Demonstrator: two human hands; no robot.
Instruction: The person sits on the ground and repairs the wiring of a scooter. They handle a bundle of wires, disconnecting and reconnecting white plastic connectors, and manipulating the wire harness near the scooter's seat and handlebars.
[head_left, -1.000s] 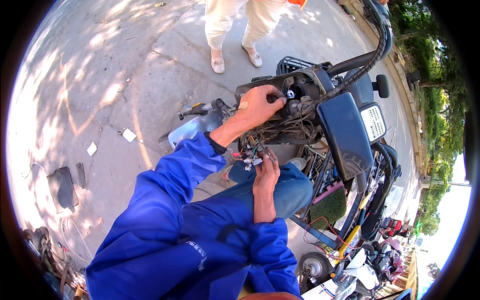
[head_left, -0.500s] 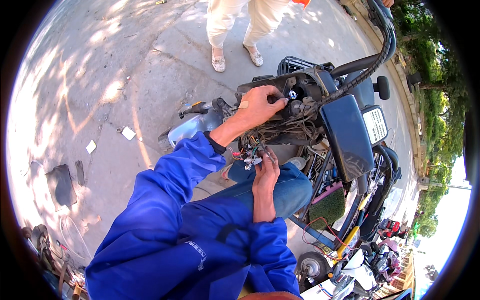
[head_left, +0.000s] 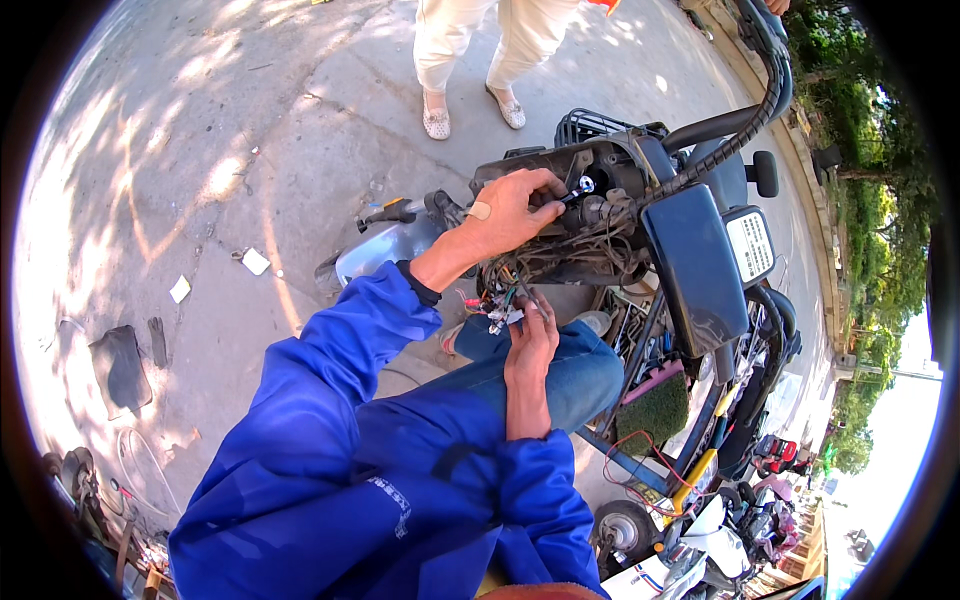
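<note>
View from above of a stripped scooter [head_left: 690,260] standing on a concrete pavement [head_left: 230,150]. The left hand [head_left: 510,212], with an adhesive plaster near the thumb base, is closed around a metal tool [head_left: 575,189] whose bright socket end sits against the open steering head of the scooter, just above a tangle of wiring [head_left: 560,262]. The right hand [head_left: 528,335] lies lower, beside the knee of the blue jeans [head_left: 585,365]; its fingers pinch a small white connector [head_left: 500,316] with coloured leads hanging from the tangle. Both forearms wear blue jacket sleeves [head_left: 330,400]. The scooter's dark front panel [head_left: 695,265] hangs to the right of the wiring, a mirror [head_left: 766,172] beyond it. A second person's legs in light trousers [head_left: 470,40] stand at the far edge of the pavement. Scraps of paper [head_left: 255,262] lie on the pavement at left.
</note>
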